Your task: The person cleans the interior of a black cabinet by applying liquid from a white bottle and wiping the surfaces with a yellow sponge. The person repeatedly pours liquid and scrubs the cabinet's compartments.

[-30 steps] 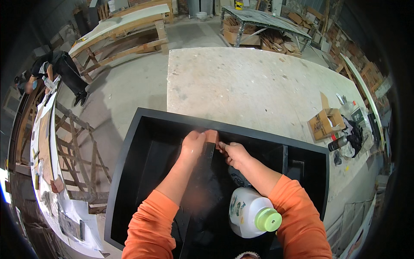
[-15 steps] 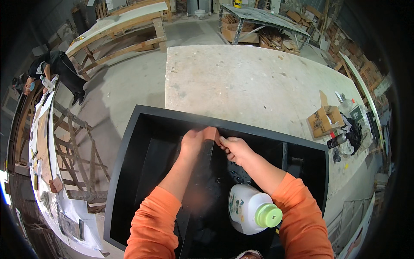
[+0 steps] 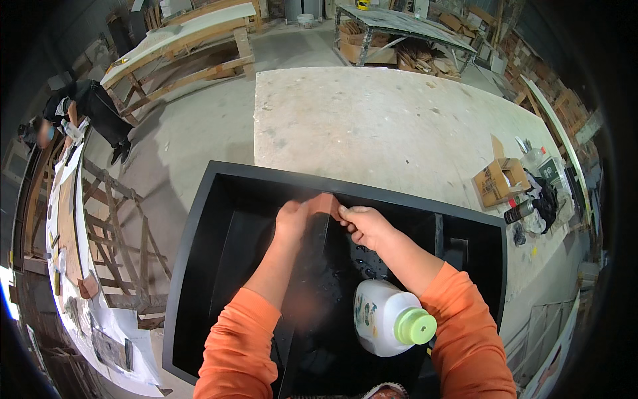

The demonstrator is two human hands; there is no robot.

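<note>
A reddish-brown sheet of sandpaper (image 3: 323, 203) is bent over the top edge of a divider inside a large black box (image 3: 193, 219). My left hand (image 3: 291, 221) is closed on the sheet's left end. On the other side of the divider, my right hand (image 3: 364, 226) pinches its right end between thumb and fingers. Water drops wet the black surface just below my right hand. A white bottle (image 3: 382, 319) with a light green cap leans inside the box, close to my right forearm.
Beyond the box lies a wide, stained pale tabletop (image 3: 372, 126). At its right are an open cardboard box (image 3: 500, 183), a dark can (image 3: 518, 212) and a black cloth. A person (image 3: 93, 110) bends over a bench on the left. Further tables stand at the back.
Both hands still hold the sandpaper over the divider. My left hand has shifted slightly left, and more of the sheet shows beside it.
</note>
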